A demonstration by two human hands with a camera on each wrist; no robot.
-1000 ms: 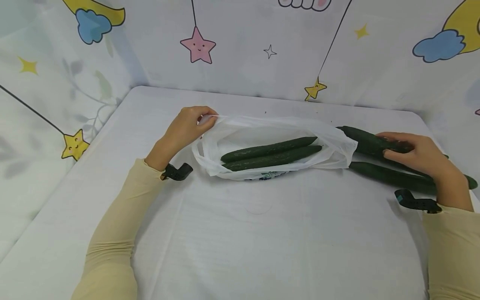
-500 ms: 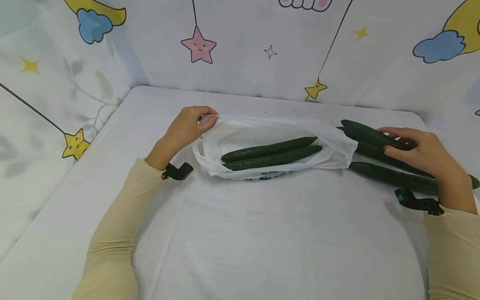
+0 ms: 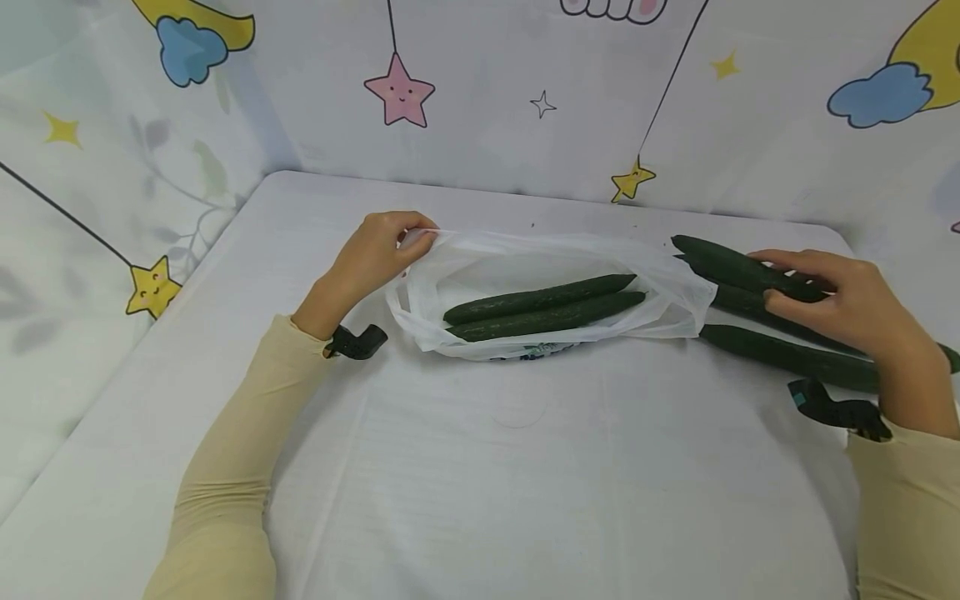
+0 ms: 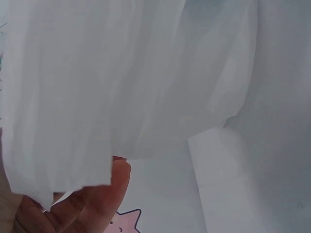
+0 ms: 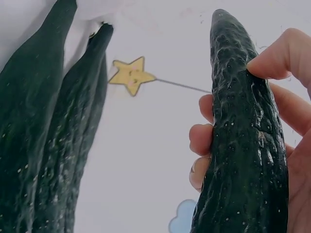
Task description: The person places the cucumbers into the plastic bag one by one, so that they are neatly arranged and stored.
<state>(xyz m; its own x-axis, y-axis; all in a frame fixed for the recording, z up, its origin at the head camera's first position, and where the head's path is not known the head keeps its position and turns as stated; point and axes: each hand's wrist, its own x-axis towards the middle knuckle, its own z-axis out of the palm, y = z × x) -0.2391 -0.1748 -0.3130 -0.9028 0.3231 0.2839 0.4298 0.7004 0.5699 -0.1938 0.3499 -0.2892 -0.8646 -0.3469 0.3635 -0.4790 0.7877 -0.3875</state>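
My left hand point(image 3: 384, 250) pinches the upper left rim of a white plastic bag point(image 3: 517, 247). In the left wrist view the sheer bag point(image 4: 141, 82) hangs across most of the picture, with my left fingers point(image 4: 104, 201) at its edge. Two dark green cucumbers point(image 3: 540, 300) lie side by side in the bag's mouth. On the right, my right hand point(image 3: 847, 296) grips a third cucumber point(image 3: 723, 262), raised above others on the table. The right wrist view has fingers and thumb curled round this bumpy cucumber point(image 5: 245, 136).
More cucumbers point(image 3: 787, 354) lie right of the bag, partly under my right hand; they also fill the left of the right wrist view. A white cloth covers the table point(image 3: 480, 483). Behind it hangs a curtain point(image 3: 480, 100) printed with stars and clouds.
My right hand has lifted a cucumber off the others and shifted it slightly left, toward the bag. The left hand and the bag have stayed in place.
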